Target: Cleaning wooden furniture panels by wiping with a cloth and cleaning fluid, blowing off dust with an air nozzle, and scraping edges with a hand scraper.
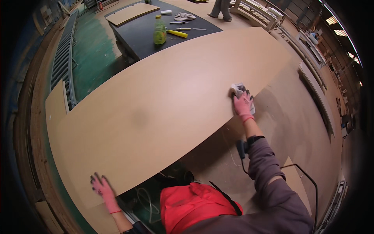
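Observation:
A large tan wooden board lies flat in front of me, stretching from lower left to upper right. My right hand, in a pink glove, presses a crumpled pale cloth against the board near its right edge. My left hand, also in a pink glove, rests with spread fingers on the board's near left corner. A black band sits on my right wrist.
A dark table behind the board carries a green bottle, a yellow tool, a rag and a thin panel. A roller conveyor runs along the left. Another person's legs stand at the back. A black cable loops at lower right.

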{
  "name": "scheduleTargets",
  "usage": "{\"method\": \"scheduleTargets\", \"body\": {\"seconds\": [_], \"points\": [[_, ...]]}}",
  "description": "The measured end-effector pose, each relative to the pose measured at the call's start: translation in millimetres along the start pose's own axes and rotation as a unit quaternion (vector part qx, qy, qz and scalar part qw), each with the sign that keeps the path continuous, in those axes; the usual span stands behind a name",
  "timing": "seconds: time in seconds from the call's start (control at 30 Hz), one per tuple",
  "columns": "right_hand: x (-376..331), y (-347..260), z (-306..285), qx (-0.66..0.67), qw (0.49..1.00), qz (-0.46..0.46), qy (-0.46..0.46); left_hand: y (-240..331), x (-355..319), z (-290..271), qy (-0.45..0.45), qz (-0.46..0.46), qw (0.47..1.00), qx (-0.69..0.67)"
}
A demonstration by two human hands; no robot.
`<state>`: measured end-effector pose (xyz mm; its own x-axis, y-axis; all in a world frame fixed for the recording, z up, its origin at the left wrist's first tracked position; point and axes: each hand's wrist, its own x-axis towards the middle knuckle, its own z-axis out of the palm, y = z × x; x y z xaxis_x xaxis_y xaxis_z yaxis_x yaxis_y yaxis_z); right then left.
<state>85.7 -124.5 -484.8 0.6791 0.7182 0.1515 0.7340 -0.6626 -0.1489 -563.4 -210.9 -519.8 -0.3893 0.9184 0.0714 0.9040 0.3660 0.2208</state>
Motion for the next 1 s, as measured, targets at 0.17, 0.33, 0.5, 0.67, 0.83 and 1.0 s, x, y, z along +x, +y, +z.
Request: {"method": "scheduleTargets", "body": {"seconds": [0.17,0.33,0.5,0.67,0.83,1.0], "points": [[-84,-107,10,0.121,0.932,-0.330,0.095,147,-19,-65,-0.171,0.099,0.935,-0.295],[-274,-224,-2,0.455,0.712,-0.522,-0.116,225,-3,-106,-0.190,0.144,0.852,-0.466],[-315,-270,26,0.388,0.639,-0.624,-0.229,271,29,-86,-0.132,0.084,0.850,-0.503],[-165,-274,19,0.321,0.745,-0.563,-0.158,278,83,-45,-0.128,0.081,0.864,-0.481],[1,-188,12,0.174,0.902,-0.372,-0.137,276,157,17,-0.077,0.103,0.909,-0.396],[112,13,20,0.036,0.996,-0.019,0.083,307,252,96,0.134,0.217,0.967,0.015]]}}
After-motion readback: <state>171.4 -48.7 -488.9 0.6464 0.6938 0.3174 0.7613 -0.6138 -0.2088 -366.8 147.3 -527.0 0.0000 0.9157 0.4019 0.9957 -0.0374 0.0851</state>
